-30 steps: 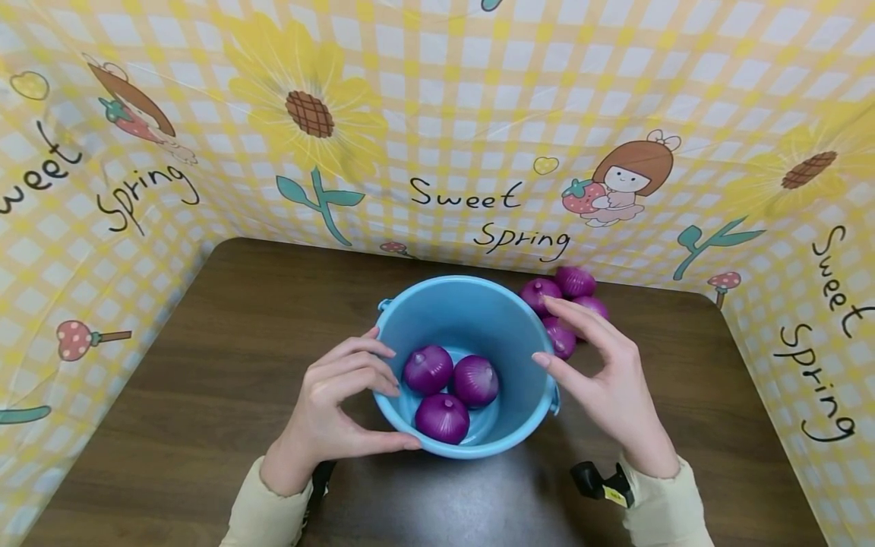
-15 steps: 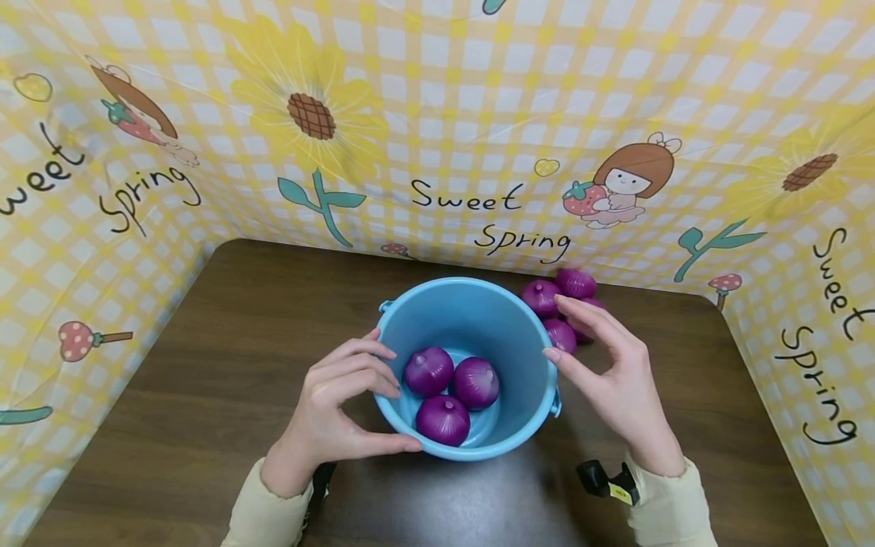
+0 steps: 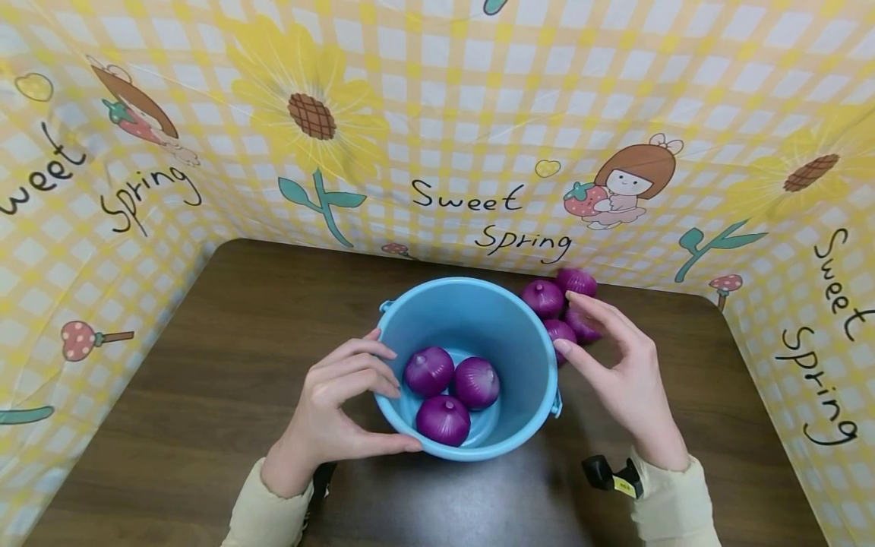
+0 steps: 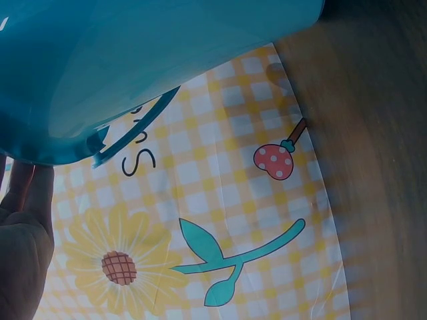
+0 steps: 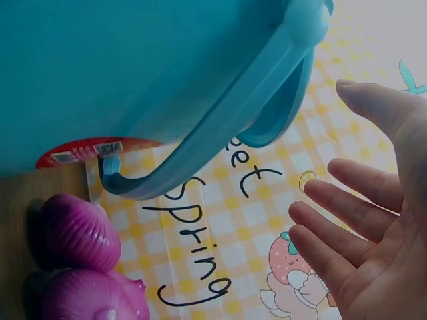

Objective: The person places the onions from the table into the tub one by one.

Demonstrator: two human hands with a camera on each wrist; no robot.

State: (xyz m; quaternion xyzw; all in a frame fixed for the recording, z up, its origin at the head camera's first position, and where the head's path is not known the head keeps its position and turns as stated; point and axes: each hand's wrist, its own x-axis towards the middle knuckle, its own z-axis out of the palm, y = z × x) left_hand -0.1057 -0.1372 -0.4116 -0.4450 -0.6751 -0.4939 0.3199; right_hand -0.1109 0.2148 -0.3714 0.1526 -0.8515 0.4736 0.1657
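Note:
A light blue bucket (image 3: 465,319) stands mid-table with three purple onions (image 3: 443,420) lying at its bottom. My left hand (image 3: 321,406) grips the left side of the rim, fingers over the edge and thumb along the near side. To the right of the bucket hovers my right hand (image 3: 629,365), its thumb and fingers spread with nothing between them. Beyond its fingertips, against the bucket's far right side, several more purple onions (image 3: 543,298) sit clustered on the table. The bucket's handle (image 5: 200,140) hangs down on its outside in the right wrist view.
The brown wooden table (image 3: 273,304) is walled on the back and sides by a yellow checked cloth (image 3: 437,114) printed with flowers and lettering. The onion cluster lies close to the back cloth. A black wrist device (image 3: 601,475) sits at the right sleeve.
My right hand has drawn away from the bucket's rim, moving a little to the right. The left hand, the bucket and the onions have stayed in place.

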